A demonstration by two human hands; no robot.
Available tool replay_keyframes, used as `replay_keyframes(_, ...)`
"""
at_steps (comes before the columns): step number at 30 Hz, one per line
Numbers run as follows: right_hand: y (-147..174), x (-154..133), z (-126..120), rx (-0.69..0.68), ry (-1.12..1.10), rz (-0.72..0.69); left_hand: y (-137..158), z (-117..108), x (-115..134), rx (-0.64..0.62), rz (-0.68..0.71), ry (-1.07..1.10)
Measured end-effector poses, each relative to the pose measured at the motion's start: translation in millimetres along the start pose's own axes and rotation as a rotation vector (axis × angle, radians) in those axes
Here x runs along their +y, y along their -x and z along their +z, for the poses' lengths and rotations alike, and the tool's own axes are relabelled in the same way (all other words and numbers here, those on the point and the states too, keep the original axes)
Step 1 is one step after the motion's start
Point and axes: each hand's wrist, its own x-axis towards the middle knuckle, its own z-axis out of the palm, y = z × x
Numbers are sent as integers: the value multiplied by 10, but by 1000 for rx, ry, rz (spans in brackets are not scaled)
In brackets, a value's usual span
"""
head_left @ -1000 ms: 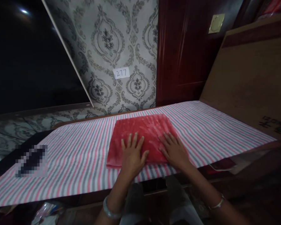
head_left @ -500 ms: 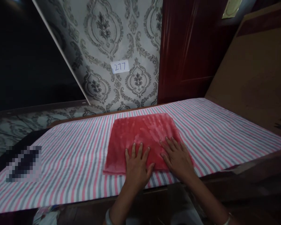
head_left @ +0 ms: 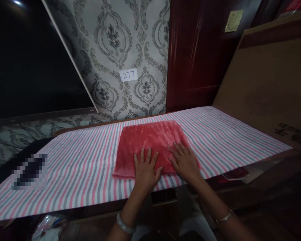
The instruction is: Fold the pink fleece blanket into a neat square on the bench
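Observation:
A red plush cloth (head_left: 145, 134), folded into a flat rectangle, lies on the striped sheet (head_left: 85, 167). My left hand (head_left: 145, 170) rests flat on its near part, fingers spread and pointing away from me. On the near right part of the cloth lies my right hand (head_left: 185, 162), palm down, its fingers apart and angled to the left. Pale streaks mark the pile on the far half. Neither hand grips anything. The undersides of both palms are hidden.
A dark screen (head_left: 35, 60) stands at the left, in front of patterned wallpaper bearing a paper label (head_left: 128, 74). A large cardboard box (head_left: 266, 83) rises at the right. Behind is a dark red door (head_left: 190, 50). Plastic-wrapped items (head_left: 48, 226) sit below the table's front edge.
The view has shifted and tilted slightly, so more of the box and my forearms shows. Both hands remain flat on the red cloth, in nearly the same places.

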Motion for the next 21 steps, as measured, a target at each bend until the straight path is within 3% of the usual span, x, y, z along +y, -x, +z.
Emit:
replay_keyframes(4, 10, 144, -1, 35, -164, -8, 15, -156, -65, -37, 42, 54)
replay_keyframes(7, 74, 333, -22, 170, -342, 52, 45, -371, -256, 4, 50, 72)
replay_keyframes(11, 174, 465, -52, 320, -458, 176, 73, -551, -617, 118, -106, 1)
replay_keyframes(15, 206, 415, 2, 290, -448, 170, 139, -429, -838, 121, -255, -47)
replay_keyframes(21, 264, 407, 141, 218, -358, 116, 301, -147, -860, 139, -248, -22)
